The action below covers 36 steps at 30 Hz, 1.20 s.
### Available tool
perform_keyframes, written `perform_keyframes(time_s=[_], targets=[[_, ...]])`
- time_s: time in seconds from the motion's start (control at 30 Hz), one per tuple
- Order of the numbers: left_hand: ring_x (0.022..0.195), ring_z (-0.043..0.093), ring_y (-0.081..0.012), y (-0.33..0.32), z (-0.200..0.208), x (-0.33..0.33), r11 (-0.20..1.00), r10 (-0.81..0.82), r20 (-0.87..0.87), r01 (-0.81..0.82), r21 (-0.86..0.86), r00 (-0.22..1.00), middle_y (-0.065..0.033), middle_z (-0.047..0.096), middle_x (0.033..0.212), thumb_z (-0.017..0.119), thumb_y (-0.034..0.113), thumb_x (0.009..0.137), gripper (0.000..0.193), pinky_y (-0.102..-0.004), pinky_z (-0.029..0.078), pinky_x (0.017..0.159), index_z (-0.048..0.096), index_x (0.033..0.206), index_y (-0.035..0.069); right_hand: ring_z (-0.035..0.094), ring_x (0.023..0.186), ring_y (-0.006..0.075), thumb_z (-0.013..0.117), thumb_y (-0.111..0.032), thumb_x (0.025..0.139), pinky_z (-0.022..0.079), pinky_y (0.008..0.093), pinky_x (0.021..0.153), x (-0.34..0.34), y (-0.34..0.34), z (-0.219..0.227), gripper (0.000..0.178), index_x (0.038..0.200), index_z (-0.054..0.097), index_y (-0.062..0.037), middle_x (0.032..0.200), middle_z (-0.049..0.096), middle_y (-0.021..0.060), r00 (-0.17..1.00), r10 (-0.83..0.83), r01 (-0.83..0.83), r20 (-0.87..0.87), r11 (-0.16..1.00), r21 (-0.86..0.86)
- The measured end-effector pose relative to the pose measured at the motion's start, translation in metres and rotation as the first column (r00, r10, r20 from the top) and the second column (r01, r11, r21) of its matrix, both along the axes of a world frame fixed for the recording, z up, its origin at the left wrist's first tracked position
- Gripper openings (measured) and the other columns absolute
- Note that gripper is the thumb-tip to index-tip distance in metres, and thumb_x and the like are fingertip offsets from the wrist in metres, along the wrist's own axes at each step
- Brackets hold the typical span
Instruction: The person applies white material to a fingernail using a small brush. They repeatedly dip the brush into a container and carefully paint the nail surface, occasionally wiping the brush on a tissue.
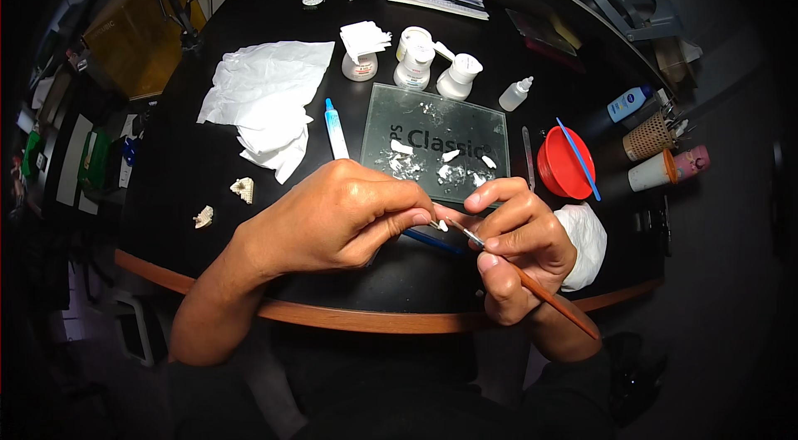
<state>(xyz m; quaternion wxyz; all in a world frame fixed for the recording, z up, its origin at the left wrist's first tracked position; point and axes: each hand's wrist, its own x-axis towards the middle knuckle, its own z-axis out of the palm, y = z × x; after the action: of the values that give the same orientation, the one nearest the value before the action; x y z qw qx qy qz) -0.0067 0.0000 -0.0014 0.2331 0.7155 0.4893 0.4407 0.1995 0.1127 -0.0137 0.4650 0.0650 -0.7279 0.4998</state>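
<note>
My left hand is closed, with thumb and forefinger pinching a thin holder that carries a small white tooth-shaped piece. In my right hand is a fine paintbrush, gripped near its metal ferrule. The brush tip comes close to the white piece; whether they touch I cannot tell. Both hands are held over the table's near side, in front of a glass mixing slab. White paste mounds and powder lie on the slab. Beneath the hands a blue stick is partly covered.
Behind the slab stand white jars and a dropper bottle. A red bowl with a blue-handled tool across it sits at right, near crumpled tissue. Paper towel, a blue-white tube and tooth models lie left.
</note>
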Motion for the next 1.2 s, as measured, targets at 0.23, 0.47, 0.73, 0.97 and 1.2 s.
perform_keyframes(time_s=[0.23, 0.47, 0.73, 0.97, 1.2], targets=[[0.066, 0.068, -0.0242, 0.001, -0.003, -0.003, 1.000, -0.004, -0.013, 0.005, 0.019, 1.000, -0.0121, 0.070, 0.076, 0.070, 0.004, 0.094, 0.007, -0.0337, 0.051, 0.061, 0.073, 0.099, -0.001, 0.063, 0.101, 0.0307, 0.059, 0.009, 0.079, 0.066, 0.0466, 0.088, -0.002, 0.004, 0.001, 0.011, 0.089, 0.059, 0.0043, 0.084, 0.060, 0.0154, 1.000, 0.029, -0.029, 0.000, 0.998, 0.060], [0.069, 0.068, -0.0222, 0.003, 0.002, 0.004, 0.995, 0.020, -0.038, -0.016, 0.096, 0.999, -0.0109, 0.071, 0.079, 0.070, 0.003, 0.094, 0.010, -0.0325, 0.051, 0.063, 0.075, 0.102, 0.000, 0.055, 0.113, 0.0272, 0.056, 0.006, 0.082, 0.060, 0.0506, 0.100, 0.004, 0.008, 0.000, 0.014, 0.095, 0.058, 0.0029, 0.090, 0.058, 0.0140, 0.995, 0.094, -0.099, -0.032, 0.963, -0.251], [0.070, 0.070, -0.0197, 0.003, 0.008, 0.006, 0.997, 0.078, -0.044, -0.076, 0.029, 0.996, -0.0104, 0.071, 0.081, 0.069, 0.003, 0.095, 0.012, -0.0299, 0.053, 0.059, 0.075, 0.105, 0.000, 0.055, 0.095, 0.0198, 0.057, 0.004, 0.079, 0.049, 0.0420, 0.098, 0.008, 0.027, -0.001, 0.017, 0.094, 0.053, -0.0047, 0.079, 0.059, 0.0096, 0.991, -0.129, 0.129, -0.020, 0.992, -0.002], [0.069, 0.068, -0.0178, 0.006, 0.004, 0.002, 0.994, 0.078, -0.032, -0.076, 0.077, 0.996, -0.0094, 0.069, 0.081, 0.069, 0.002, 0.095, 0.011, -0.0296, 0.051, 0.058, 0.074, 0.105, 0.000, 0.056, 0.098, 0.0205, 0.068, 0.008, 0.080, 0.046, 0.0358, 0.093, 0.002, 0.025, -0.002, 0.019, 0.093, 0.060, -0.0028, 0.085, 0.062, 0.0072, 0.977, -0.205, 0.203, -0.058, 0.978, -0.042], [0.068, 0.067, -0.0179, 0.005, 0.007, 0.003, 0.991, 0.084, -0.045, -0.079, 0.105, 0.995, -0.0096, 0.069, 0.081, 0.069, 0.001, 0.095, 0.010, -0.0293, 0.050, 0.059, 0.073, 0.103, 0.000, 0.058, 0.097, 0.0152, 0.068, 0.008, 0.083, 0.051, 0.0272, 0.081, 0.006, 0.021, 0.000, 0.015, 0.094, 0.062, 0.0005, 0.098, 0.061, 0.0115, 0.967, -0.253, 0.254, 0.014, 0.963, -0.092]])
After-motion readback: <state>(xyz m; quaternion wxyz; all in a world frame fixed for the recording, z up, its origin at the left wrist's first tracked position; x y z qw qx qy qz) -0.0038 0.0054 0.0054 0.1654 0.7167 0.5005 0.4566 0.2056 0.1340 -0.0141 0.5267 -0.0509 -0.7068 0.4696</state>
